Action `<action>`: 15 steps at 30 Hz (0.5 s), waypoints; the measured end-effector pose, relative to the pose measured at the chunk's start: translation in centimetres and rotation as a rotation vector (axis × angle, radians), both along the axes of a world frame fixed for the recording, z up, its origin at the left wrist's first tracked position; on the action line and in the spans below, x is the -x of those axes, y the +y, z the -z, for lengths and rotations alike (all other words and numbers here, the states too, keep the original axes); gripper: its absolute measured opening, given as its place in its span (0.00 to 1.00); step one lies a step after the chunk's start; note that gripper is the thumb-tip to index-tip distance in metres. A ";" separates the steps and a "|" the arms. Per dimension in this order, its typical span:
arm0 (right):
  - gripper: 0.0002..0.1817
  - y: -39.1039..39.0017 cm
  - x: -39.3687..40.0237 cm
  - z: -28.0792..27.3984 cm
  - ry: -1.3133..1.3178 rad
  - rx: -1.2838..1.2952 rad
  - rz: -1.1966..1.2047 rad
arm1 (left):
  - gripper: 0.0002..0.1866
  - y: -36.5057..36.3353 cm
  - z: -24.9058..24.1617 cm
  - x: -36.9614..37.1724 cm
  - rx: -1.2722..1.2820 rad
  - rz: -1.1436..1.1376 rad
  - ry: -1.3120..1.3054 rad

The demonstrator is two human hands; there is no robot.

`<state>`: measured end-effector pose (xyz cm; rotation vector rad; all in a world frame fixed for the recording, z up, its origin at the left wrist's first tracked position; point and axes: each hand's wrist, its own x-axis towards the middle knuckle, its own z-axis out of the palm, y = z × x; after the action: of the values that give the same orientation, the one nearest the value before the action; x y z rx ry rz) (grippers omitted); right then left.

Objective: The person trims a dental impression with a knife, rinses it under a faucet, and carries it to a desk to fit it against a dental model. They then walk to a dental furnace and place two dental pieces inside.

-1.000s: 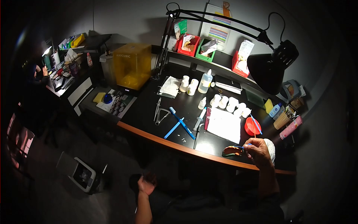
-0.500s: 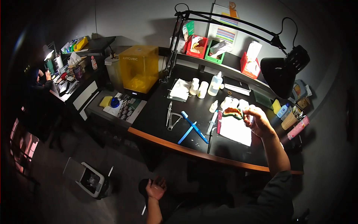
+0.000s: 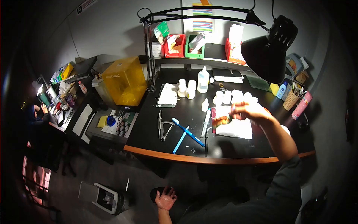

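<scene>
My right hand (image 3: 248,111) is over the white paper towel (image 3: 236,130), its fingers pinched on a horseshoe-shaped dental piece (image 3: 223,120), reddish-brown with a greenish rim. The piece is blurred and partly hidden by the fingers. Low in the view, my left hand (image 3: 166,199) lies palm up near my lap, fingers spread, holding nothing. On the black desk, a blue toothbrush (image 3: 194,135) crosses a lighter blue stick. A syringe (image 3: 206,122) lies left of the towel, and metal calipers (image 3: 166,130) rest farther left.
A black desk lamp (image 3: 264,56) overhangs the right side. Small white jars (image 3: 186,89) and a clear bottle (image 3: 203,80) stand toward the back. Red and green bins (image 3: 194,46) line the shelf. A yellow-covered machine (image 3: 125,82) stands left; a bin (image 3: 106,198) is on the floor.
My right hand has tilted downward, bringing the dental piece lower over the towel's left side. My left hand stays open. The camera view has shifted.
</scene>
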<state>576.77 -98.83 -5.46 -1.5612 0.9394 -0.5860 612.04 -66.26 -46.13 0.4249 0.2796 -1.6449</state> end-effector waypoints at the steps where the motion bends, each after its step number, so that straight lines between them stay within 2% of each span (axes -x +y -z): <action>1: 0.08 -0.1 -0.9 -2.8 0.090 0.165 0.044 | 0.34 -0.1 0.2 -0.1 0.001 -0.001 0.007; 3: 0.09 -3.5 -2.0 -3.7 0.125 0.358 0.191 | 0.35 -0.4 0.5 0.0 0.004 -0.014 0.028; 4: 0.09 -5.4 -2.2 -4.7 0.168 0.409 0.168 | 0.36 -0.5 0.7 0.1 0.010 -0.019 0.041; 9: 0.09 -12.2 -4.8 -6.7 0.188 0.492 0.392 | 0.40 -2.1 0.6 0.6 -0.007 -0.043 0.023; 13: 0.10 -18.7 -5.9 -6.5 0.105 0.519 0.482 | 0.42 -3.3 0.9 0.9 -0.024 -0.028 0.037; 15: 0.15 -20.0 -6.8 -7.8 0.240 0.631 0.608 | 0.43 -4.0 1.4 1.0 -0.034 -0.022 0.043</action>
<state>583.60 -118.87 2.38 -1.9232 1.5328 -1.2306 611.05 -70.23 -47.48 0.4109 0.3435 -1.6312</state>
